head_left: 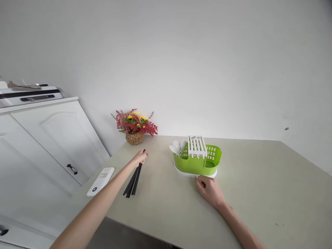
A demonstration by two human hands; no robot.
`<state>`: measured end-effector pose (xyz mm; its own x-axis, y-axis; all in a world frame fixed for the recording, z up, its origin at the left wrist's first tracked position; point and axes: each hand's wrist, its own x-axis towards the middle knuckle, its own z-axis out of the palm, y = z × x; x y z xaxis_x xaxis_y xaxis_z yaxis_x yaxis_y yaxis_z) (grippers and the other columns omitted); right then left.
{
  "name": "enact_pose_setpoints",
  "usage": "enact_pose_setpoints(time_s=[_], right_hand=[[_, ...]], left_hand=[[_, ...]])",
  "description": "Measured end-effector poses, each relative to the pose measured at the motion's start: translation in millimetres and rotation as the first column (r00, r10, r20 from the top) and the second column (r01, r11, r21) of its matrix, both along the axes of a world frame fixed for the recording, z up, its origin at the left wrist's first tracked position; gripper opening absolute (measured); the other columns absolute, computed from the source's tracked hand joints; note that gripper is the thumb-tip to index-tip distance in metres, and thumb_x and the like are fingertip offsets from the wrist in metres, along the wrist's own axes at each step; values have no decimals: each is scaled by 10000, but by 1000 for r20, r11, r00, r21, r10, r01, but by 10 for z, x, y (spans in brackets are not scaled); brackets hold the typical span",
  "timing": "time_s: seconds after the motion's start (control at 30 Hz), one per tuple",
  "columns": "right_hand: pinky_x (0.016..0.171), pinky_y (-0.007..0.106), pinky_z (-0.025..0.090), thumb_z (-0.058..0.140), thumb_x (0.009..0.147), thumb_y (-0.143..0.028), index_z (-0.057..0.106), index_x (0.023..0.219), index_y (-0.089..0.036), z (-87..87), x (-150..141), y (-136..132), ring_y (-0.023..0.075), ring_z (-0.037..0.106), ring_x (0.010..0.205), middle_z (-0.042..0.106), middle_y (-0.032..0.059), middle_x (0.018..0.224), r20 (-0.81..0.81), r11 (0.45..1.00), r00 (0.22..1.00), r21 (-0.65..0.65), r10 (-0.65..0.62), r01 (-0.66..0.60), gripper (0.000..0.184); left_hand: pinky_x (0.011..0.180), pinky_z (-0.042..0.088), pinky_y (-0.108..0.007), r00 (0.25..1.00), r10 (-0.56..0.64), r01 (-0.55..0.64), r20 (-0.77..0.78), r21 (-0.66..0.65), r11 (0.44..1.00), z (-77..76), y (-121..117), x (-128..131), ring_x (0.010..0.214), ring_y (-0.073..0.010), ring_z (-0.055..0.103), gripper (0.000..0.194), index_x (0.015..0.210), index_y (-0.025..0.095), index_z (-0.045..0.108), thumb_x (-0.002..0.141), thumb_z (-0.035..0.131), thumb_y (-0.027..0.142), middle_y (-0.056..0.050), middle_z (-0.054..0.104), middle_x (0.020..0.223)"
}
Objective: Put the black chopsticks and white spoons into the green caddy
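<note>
Chopsticks (134, 180) in left hand (140, 157) look smooth, rack (192, 165) beyond right hand (210, 189) smooth plastic, basket (135, 139) beyond left rough wicker, tabletop (166, 197) matt.

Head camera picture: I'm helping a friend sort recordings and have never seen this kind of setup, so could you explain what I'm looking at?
There is no machine here, just a person's two bare hands. The single picture comes from a camera worn on their head, looking forward and down, so the arms reach in from the bottom.

The left hand grips a bundle of black sticks. The right hand is curled at the front edge of a white tray; whether it grips the tray is hard to tell.

On the table, a green rack sits on that tray, with white spoons at one end. Farther left are a flower basket and a flat white box.
</note>
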<state>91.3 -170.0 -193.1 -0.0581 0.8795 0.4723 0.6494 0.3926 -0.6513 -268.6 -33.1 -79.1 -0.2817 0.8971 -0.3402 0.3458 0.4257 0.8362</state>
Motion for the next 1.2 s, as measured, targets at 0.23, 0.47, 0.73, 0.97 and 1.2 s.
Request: enact_pose_setpoints(time_s=[0.23, 0.47, 0.73, 0.97, 1.2], right_hand=[[536, 267, 226, 457, 972, -385, 213, 653, -243, 8, 14, -2, 124, 214, 597, 274, -57, 577, 0, 1000, 1000, -14, -2, 2, 426], [538, 274, 219, 470, 957, -374, 236, 635, -242, 21, 25, -5, 125, 210, 602, 279, -56, 578, 5, 1000, 1000, -22, 6, -6, 420], [533, 277, 215, 482, 941, -346, 257, 620, -238, 39, 35, -3, 125, 210, 600, 287, -54, 577, 19, 999, 1000, -37, 16, -15, 407], [531, 274, 214, 474, 943, -352, 247, 623, -238, 41, 39, -3, 124, 204, 600, 279, -54, 577, 23, 999, 1000, -45, 10, -9, 408], [534, 273, 216, 485, 933, -340, 227, 638, -237, 31, 42, -5, 124, 190, 605, 268, -58, 583, 29, 999, 1000, -51, 9, -8, 405]], left_hand=[[713, 565, -314, 941, -60, 76, -332, 35, 996, -310, -108, -11, 888, -224, 707, 299, 1080, 151, 671, 1027, 546, 417, -99, 730, 969], [663, 492, -301, 770, -68, 166, -635, 97, 981, -474, -143, -58, 870, -282, 726, 237, 913, 208, 635, 992, 510, 393, -122, 742, 872], [766, 507, -373, 595, -34, 196, -803, 104, 975, -533, -193, 34, 981, -348, 727, 276, 1078, 209, 633, 1008, 453, 406, -170, 749, 1013], [772, 502, -370, 550, -20, 233, -835, 131, 964, -580, -203, 85, 1028, -339, 715, 254, 1081, 220, 633, 1013, 469, 401, -141, 752, 1090], [828, 495, -360, 483, 8, 330, -876, 191, 924, -647, -259, 156, 1038, -303, 693, 206, 1099, 179, 612, 1018, 478, 312, -148, 714, 1113]])
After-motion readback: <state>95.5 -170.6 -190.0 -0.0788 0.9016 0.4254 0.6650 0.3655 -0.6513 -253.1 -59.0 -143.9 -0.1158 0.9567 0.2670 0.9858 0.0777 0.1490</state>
